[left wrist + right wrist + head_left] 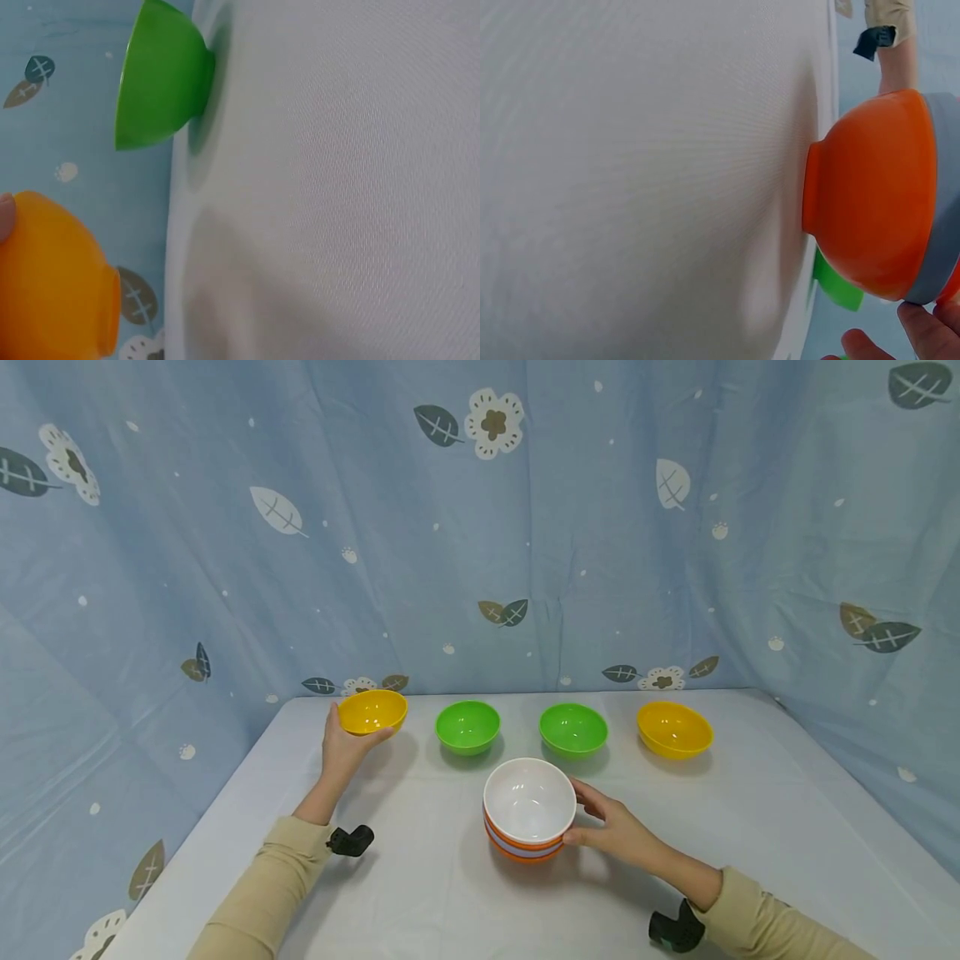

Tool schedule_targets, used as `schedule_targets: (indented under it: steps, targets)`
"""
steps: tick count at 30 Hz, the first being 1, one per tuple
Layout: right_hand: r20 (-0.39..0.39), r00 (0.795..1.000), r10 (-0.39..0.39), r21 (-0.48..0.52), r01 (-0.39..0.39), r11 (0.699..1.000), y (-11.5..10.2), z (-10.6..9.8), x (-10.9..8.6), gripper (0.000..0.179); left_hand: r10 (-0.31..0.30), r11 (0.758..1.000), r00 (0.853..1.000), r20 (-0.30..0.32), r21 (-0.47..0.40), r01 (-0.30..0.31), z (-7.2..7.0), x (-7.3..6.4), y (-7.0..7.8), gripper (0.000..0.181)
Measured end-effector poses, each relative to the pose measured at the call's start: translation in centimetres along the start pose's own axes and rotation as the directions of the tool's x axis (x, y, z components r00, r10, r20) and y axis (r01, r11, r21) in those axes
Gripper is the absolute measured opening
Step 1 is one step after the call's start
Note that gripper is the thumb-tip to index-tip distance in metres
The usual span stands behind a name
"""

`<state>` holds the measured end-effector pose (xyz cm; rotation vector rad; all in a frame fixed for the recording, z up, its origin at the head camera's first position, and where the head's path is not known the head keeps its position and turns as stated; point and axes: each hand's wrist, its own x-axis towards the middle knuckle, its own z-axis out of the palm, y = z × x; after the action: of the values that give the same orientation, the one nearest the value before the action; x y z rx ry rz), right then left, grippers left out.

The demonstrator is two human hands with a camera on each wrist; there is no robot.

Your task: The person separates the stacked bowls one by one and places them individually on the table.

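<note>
My left hand (348,750) grips a yellow bowl (372,713) at the far left, thumb at the near side and fingers at its left. In the left wrist view this yellow bowl (56,281) is raised, its foot ring off the cloth. Near the middle, my right hand (618,831) holds a stack of bowls (525,852) by its right side. The top bowl has a white inside (529,800); orange and grey-lilac bands show below it. From the right wrist, the lowest bowl (877,195) looks orange, with fingertips (915,315) at the grey band.
Two green bowls (467,728) (573,732) and another yellow bowl (674,731) stand upright in a row along the back of the white-covered table (405,893). Behind the table hangs a blue patterned curtain (480,527). Black wrist devices (350,841) jut from both sleeves.
</note>
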<state>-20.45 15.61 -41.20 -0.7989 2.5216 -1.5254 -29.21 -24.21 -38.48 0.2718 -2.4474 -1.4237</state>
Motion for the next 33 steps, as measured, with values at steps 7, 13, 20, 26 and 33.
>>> schedule_targets:
  steps: [7, 13, 20, 26, 33]
  targets:
    - [-0.005, 1.0, 0.001, -0.001, -0.001, 1.0, 0.2, 0.0, 0.1, 0.078, -0.014, 1.0, 1.0, -0.015, 0.002, 0.014, 0.4, 0.4, -0.2, 0.111]
    - [-0.009, 1.0, 0.008, 0.003, -0.008, 1.0, 0.1, 0.0, 0.1, 0.078, -0.037, 0.999, 0.999, -0.011, -0.004, 0.037, 0.8, 0.9, -0.6, 0.111]
    - [-0.009, 1.0, 0.019, 0.002, -0.019, 1.0, -0.1, 0.0, 0.0, 0.078, -0.067, 0.998, 0.998, -0.009, 0.002, 0.067, 1.1, 1.3, -1.2, 0.113]
    - [-0.003, 1.0, -0.003, -0.007, 0.002, 1.0, -0.3, -0.1, -0.1, 0.078, -0.096, 0.995, 0.995, -0.009, 0.01, 0.096, 1.4, 1.4, -1.5, 0.113]
    - [0.002, 1.0, 0.004, 0.004, -0.004, 1.0, -0.1, -0.1, 0.1, 0.078, -0.126, 0.992, 0.992, -0.021, 0.006, 0.126, 1.6, 1.6, -2.1, 0.119]
